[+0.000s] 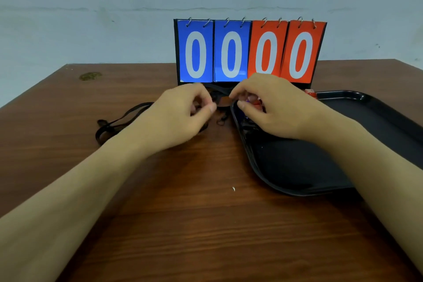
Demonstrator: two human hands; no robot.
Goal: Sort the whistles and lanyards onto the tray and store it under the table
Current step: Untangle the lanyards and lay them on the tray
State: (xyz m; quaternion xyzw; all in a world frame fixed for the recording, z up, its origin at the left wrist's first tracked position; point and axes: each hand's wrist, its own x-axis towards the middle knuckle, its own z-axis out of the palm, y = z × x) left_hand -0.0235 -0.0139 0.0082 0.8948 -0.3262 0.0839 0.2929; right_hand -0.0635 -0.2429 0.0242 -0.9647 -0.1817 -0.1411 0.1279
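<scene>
A black tray [297, 167] lies on the right of the wooden table [160, 190]. Black lanyards [114, 125] trail across the table to the left and bunch up between my hands. My left hand [180, 117] has curled fingers pinching the lanyard tangle beside the tray's left rim. My right hand [272, 105] hovers over the tray's far left corner, thumb and fingers pinching something small. Red and blue whistle parts [254, 101] show under its fingers, mostly hidden. Another red piece [310, 93] peeks out at the tray's far rim.
A flip scoreboard [249, 51] with two blue and two red cards reading 0 stands just behind my hands, close to the wall. A stain [90, 76] marks the far left of the table. A tiny white scrap [233, 188] lies near the tray's front.
</scene>
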